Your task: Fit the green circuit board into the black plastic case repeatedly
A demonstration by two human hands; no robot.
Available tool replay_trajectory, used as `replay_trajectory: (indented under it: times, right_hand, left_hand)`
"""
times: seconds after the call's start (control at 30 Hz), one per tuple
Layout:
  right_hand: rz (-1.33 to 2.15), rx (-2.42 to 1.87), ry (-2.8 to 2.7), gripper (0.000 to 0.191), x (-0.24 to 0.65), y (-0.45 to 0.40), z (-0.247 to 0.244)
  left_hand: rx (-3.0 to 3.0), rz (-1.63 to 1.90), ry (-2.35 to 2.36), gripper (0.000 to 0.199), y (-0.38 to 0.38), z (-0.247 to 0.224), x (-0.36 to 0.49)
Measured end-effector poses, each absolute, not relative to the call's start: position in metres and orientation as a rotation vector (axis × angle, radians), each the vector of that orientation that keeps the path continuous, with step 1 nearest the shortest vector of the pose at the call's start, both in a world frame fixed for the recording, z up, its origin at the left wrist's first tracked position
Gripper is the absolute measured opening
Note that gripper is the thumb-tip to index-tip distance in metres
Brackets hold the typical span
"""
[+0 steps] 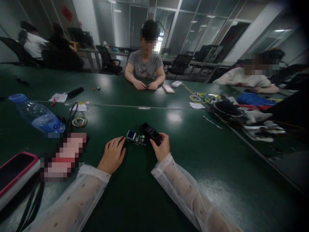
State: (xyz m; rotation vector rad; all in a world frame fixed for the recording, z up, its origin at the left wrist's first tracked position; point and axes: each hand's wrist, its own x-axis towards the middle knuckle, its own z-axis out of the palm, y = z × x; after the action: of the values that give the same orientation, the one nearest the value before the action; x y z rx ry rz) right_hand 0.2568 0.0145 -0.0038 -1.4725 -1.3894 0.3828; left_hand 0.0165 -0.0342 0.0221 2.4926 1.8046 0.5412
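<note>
A small green circuit board (138, 139) with a little square screen (131, 135) lies on the green table in front of me. My left hand (113, 154) rests flat at the board's left end, fingers stretched out, fingertips at its edge. In my right hand (161, 145) is a black plastic casing (151, 132), pinched at its near right end between thumb and fingers. The casing sits tilted just right of the board, its far end close above it. I cannot tell whether casing and board touch.
At left are a water bottle (40, 116), a beaded bracelet (79, 121), a blurred-out red-edged item (64, 158) and a pink-rimmed device (18, 174). A wrench (211, 122) lies right, near tangled cables and tools (241, 112). A person in grey (145, 64) sits opposite, another person (248, 77) far right.
</note>
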Motion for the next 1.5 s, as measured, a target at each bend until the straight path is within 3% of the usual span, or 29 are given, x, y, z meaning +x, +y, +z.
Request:
replay_trajectory:
  times: [0.3,0.53,0.87,1.03,1.3,1.5]
  right_hand:
    - [0.310,-1.450,-1.444,0.049,0.258,0.015,-0.008]
    - [0.011,-1.317,-1.487,0.046,0.247,-0.001,0.016]
    - [0.157,-1.142,-2.041,0.039,0.237,-0.010,0.025]
    - [0.203,-1.147,-2.053,0.029,0.238,-0.009,0.024]
    - [0.252,-1.142,-2.028,0.034,0.238,-0.011,0.026]
    - [0.055,-1.257,-1.783,0.030,0.242,-0.012,0.028]
  left_hand:
    - [2.488,0.539,1.809,0.043,-0.034,0.020,0.015]
    - [2.482,0.546,1.805,0.042,-0.034,0.022,0.016]
    - [2.497,0.570,1.811,0.041,-0.034,0.020,0.016]
    - [2.490,0.571,1.812,0.041,-0.034,0.021,0.016]
    - [2.513,0.593,1.789,0.041,-0.033,0.017,0.015]
    - [2.498,0.594,1.788,0.041,-0.035,0.018,0.015]
